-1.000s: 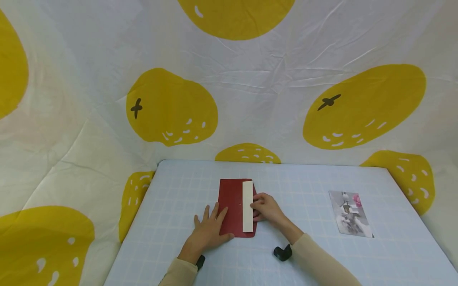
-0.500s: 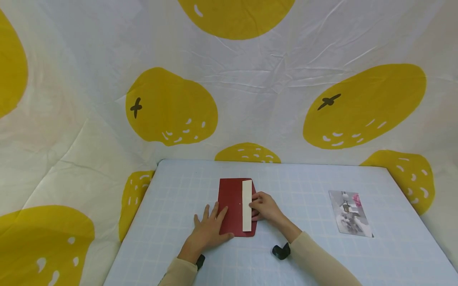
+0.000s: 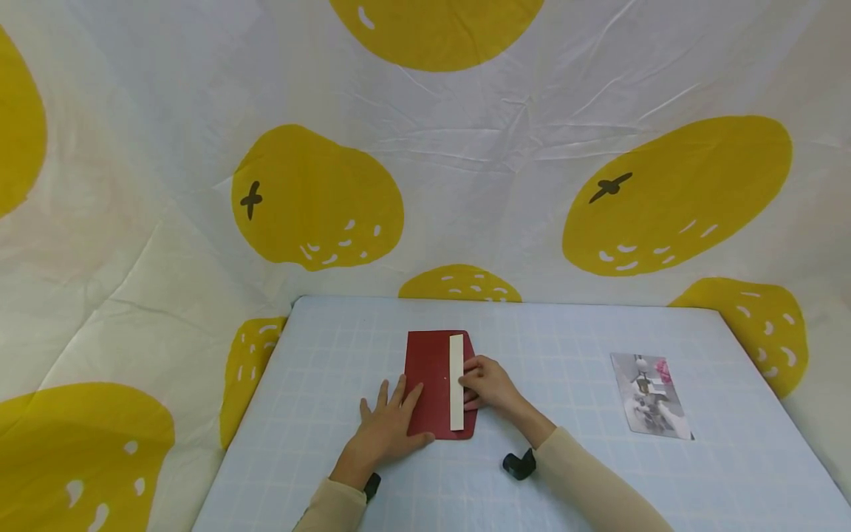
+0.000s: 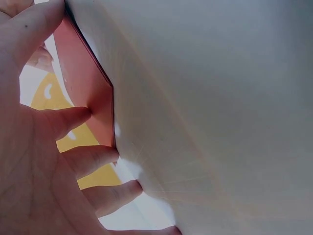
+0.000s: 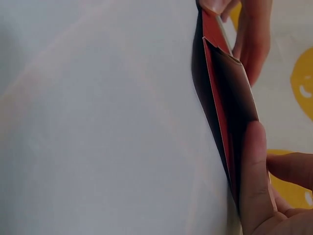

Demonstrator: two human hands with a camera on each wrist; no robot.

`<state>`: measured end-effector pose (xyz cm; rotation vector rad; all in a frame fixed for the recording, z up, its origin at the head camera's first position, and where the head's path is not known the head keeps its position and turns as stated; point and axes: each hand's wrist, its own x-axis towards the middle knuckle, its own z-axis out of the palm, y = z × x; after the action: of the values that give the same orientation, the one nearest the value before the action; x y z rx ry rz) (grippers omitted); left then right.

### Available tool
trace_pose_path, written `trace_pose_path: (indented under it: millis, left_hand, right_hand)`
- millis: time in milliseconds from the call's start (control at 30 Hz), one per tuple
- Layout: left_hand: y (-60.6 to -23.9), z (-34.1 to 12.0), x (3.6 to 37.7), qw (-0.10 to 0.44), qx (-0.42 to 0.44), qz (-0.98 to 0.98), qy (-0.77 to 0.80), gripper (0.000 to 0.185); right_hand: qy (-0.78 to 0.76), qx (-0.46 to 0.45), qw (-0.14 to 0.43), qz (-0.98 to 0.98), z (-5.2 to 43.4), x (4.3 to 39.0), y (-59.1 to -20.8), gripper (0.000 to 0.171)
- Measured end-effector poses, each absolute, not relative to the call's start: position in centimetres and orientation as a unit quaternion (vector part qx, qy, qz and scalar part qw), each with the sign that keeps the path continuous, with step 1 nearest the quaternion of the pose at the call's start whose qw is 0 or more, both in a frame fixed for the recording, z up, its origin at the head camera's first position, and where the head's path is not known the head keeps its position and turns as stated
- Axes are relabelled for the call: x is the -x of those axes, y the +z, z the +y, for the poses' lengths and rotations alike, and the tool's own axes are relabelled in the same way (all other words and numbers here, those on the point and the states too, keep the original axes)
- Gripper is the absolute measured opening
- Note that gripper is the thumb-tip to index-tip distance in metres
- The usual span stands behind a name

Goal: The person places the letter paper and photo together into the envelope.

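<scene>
A red envelope [image 3: 428, 384] lies on the table, its flap on the right side. Along the flap side runs a pale card [image 3: 456, 391], of which a narrow strip shows outside; the rest is hidden in the envelope. My right hand [image 3: 493, 384] pinches the card's right edge, and in the right wrist view the thumb is on the underside of the card [image 5: 237, 81] over the parted envelope mouth. My left hand [image 3: 388, 428] rests spread at the envelope's left edge, index fingertip and thumb on the red paper and the other fingers on the cloth.
A printed picture card [image 3: 651, 397], mostly grey with a pink patch, lies on the right of the table. The table has a pale blue checked cloth [image 3: 552, 340]. Behind it hangs a white curtain [image 3: 479, 170] with yellow fruit prints.
My right hand has moved slightly left, and the visible strip of the pale card has become narrower. The left hand and the envelope have stayed nearly in place.
</scene>
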<state>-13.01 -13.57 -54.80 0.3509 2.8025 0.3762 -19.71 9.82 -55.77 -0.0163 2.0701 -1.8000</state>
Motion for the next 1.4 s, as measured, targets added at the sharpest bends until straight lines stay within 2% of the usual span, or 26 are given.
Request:
trace_pose_path:
  millis: [1067, 1400]
  left_hand:
    - [-54.6, -13.6, 12.7, 0.144, -0.121, 0.972, 0.138, 0.096]
    - [-54.6, -13.5, 12.7, 0.137, -0.119, 0.973, 0.141, 0.095]
  right_hand:
    - [-0.61, 0.019, 0.186, 0.77, 8.4, 19.9, -55.7, 0.024]
    - [-0.587, 0.056, 0.197, 0.783, 9.3, 18.7, -55.5, 0.031]
